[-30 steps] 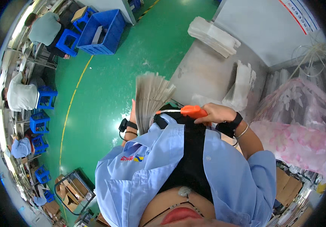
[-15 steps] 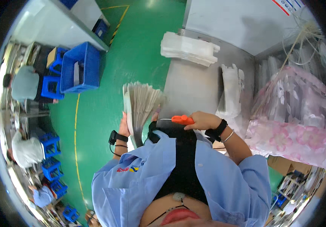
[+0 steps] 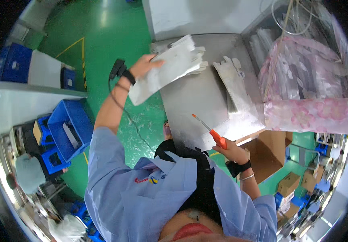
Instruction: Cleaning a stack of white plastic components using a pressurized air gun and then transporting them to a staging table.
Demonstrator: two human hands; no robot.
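- Head view: the left hand [image 3: 146, 66] is stretched forward and up from a bent elbow, fingers clamped on the upper edge of a stack of white flat pieces [image 3: 164, 74]. The stack hangs tilted, its upper part over the far left corner of the grey metal table [image 3: 192, 99], its lower corner out past the table's left edge above the green floor [image 3: 101, 44].
- A black device [image 3: 118, 68] sits at the left wrist, with a thin black cable [image 3: 131, 121] running down along the forearm.
- The right hand [image 3: 232, 152] is held low by the near edge of the table, fist closed round the orange handle of a slim tool [image 3: 210, 132]; the tool's shaft slants up and left over the table top.
- On the table, a long white pile [image 3: 234, 92] lies along the right side, reaching the near right corner. Another white pile [image 3: 200, 64] lies at the far edge, just behind the held stack.
- A pink flowered bag [image 3: 307, 113] bulges just beside the table's right edge.
- Blue crates [image 3: 71, 127] stand on the floor to the left; one holds a flat grey item, and I cannot tell what it is.
- An open brown carton [image 3: 268, 155] sits below the table's near right corner; its contents are hidden.
- The middle of the table top shows bare metal between the piles and the tool.
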